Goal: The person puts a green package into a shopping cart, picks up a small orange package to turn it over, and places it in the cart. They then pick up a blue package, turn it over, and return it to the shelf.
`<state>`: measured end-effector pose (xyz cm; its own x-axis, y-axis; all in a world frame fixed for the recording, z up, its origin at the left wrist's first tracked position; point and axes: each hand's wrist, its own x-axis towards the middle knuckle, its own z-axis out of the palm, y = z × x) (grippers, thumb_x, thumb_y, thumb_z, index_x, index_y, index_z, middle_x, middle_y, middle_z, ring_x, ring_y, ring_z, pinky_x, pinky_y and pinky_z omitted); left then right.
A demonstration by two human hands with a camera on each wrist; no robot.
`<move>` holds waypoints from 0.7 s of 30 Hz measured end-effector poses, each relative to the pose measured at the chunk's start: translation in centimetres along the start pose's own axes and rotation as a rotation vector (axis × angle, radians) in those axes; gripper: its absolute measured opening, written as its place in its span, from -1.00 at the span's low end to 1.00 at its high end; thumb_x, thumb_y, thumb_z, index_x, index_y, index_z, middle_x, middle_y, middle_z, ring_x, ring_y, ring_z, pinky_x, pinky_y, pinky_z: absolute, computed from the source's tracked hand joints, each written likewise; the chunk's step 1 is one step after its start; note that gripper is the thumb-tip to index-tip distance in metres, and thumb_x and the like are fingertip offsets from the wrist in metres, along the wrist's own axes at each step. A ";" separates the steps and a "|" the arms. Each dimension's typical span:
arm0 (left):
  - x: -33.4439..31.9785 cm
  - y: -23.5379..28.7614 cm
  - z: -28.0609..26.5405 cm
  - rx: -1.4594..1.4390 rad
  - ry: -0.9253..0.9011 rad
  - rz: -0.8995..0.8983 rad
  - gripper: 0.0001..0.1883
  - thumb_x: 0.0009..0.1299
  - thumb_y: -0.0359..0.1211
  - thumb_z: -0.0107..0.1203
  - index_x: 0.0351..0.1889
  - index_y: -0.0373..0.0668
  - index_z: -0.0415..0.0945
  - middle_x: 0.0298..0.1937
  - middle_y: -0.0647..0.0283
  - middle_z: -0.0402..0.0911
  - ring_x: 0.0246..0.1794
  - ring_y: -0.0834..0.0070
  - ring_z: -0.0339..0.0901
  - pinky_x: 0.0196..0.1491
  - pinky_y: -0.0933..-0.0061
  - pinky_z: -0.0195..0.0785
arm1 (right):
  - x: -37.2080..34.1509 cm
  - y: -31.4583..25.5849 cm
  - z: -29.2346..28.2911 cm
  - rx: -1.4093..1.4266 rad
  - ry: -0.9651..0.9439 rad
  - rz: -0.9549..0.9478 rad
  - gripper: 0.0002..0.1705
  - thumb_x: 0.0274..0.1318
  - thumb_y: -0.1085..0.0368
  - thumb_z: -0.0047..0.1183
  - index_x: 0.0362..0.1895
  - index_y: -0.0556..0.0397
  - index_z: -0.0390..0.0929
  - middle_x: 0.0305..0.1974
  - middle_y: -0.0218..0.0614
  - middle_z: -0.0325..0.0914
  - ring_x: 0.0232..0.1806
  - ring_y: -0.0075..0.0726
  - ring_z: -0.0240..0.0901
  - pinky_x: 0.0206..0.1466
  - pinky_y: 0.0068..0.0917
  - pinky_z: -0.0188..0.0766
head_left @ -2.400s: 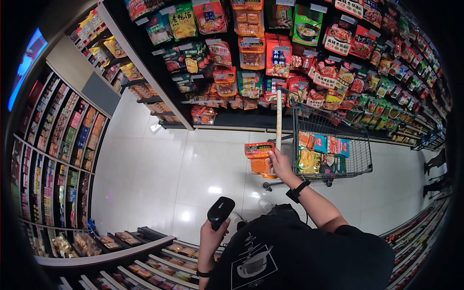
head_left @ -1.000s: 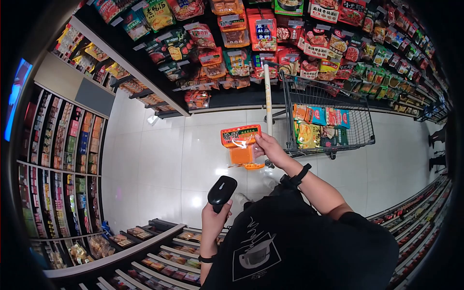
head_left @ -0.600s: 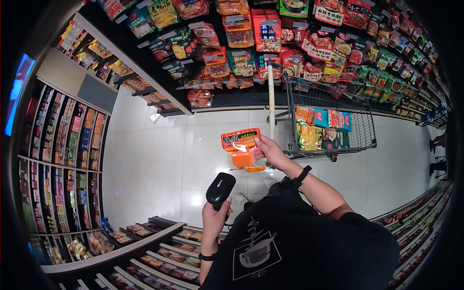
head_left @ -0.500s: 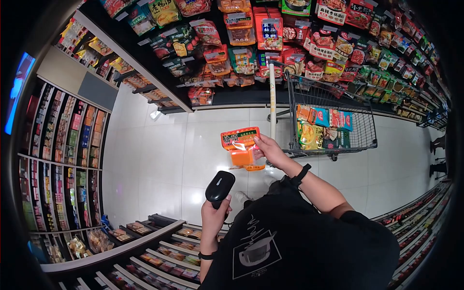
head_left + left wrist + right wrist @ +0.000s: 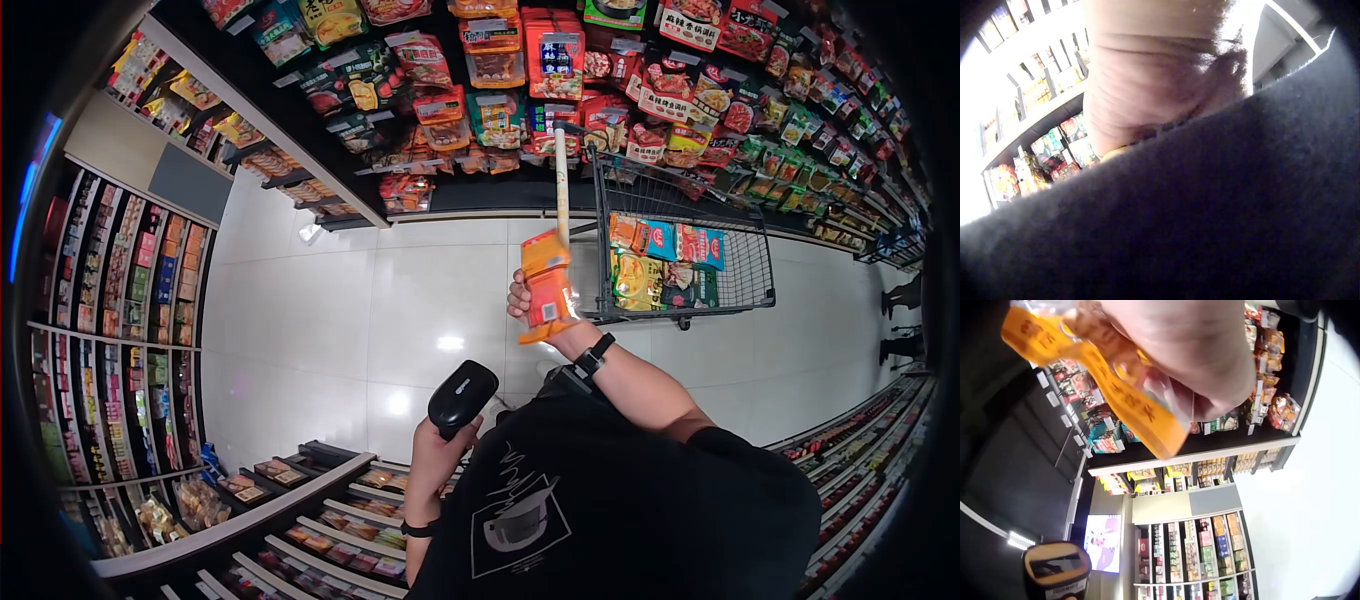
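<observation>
In the head view my left hand (image 5: 437, 452) grips a black handheld scanner (image 5: 463, 393) by its handle. My right hand (image 5: 519, 296) holds an orange package (image 5: 547, 290) to the upper right of the scanner, its back with a small white label facing up and fingers curled at its left edge. The right wrist view shows the package's orange edge (image 5: 1132, 406) beneath my right hand (image 5: 1191, 350), and the scanner (image 5: 1057, 565) apart from it at the lower left. In the left wrist view my left hand (image 5: 1154, 81) is partly covered by dark material; its fingers are hidden.
A wire cart (image 5: 768, 270) holding several colourful packs stands to the right, its pale handle bar (image 5: 562, 190) just beyond the package. Hanging packs (image 5: 555, 65) fill the shelving ahead. More shelves (image 5: 130, 300) line the left and lower sides. People's legs (image 5: 900, 345) show far right.
My right hand has turned the package over from its printed front to its back and shifted it slightly right. The scanner in my left hand is tilted a little more to the right.
</observation>
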<state>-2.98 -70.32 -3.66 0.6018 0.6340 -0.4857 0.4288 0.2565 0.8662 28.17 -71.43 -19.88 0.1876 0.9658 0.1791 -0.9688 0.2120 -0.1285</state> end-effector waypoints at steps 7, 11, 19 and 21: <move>0.5 2.0 -0.1 0.126 -0.107 0.039 -0.68 0.43 -0.59 0.29 0.15 -0.25 0.70 -0.08 0.27 0.82 -0.10 0.60 0.69 -0.01 0.46 0.59 | 2.2 1.1 -0.3 0.121 -0.157 0.078 -0.39 0.36 -0.23 0.26 -0.04 0.09 0.46 -0.37 -0.40 0.41 -0.41 -0.45 0.35 -0.22 -0.47 0.40; 1.3 1.6 -0.2 0.139 -0.078 0.116 -0.72 0.46 -0.56 0.30 0.11 -0.24 0.70 -0.15 0.29 0.82 -0.17 0.64 0.69 -0.09 0.49 0.58 | 2.8 1.8 3.7 0.037 -0.140 0.081 -0.52 0.39 -0.07 0.25 -0.08 0.08 0.43 -0.37 -0.41 0.36 -0.37 -0.46 0.32 -0.16 -0.50 0.35; 1.4 1.6 -1.7 0.066 -0.042 0.040 -0.83 0.49 -0.43 0.37 -0.01 -0.21 0.72 -0.35 0.40 0.74 -0.38 0.70 0.62 -0.29 0.55 0.48 | 4.1 3.4 0.7 0.122 -0.122 0.148 -0.71 0.54 0.06 0.03 -0.13 0.02 0.48 -0.39 -0.45 0.37 -0.36 -0.44 0.31 -0.12 -0.46 0.35; 1.3 1.3 -2.1 0.057 -0.046 0.028 -0.83 0.49 -0.43 0.37 0.00 -0.21 0.72 -0.34 0.40 0.74 -0.37 0.70 0.62 -0.28 0.55 0.49 | 4.3 3.8 0.5 0.148 -0.137 0.141 -0.72 0.55 0.07 0.01 -0.14 0.01 0.49 -0.39 -0.46 0.37 -0.35 -0.45 0.31 -0.11 -0.44 0.35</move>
<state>-3.00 -67.63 -2.94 0.6441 0.6058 -0.4671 0.4479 0.1964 0.8722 25.22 -66.55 -19.12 0.0345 0.9528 0.3016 -0.9989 0.0421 -0.0188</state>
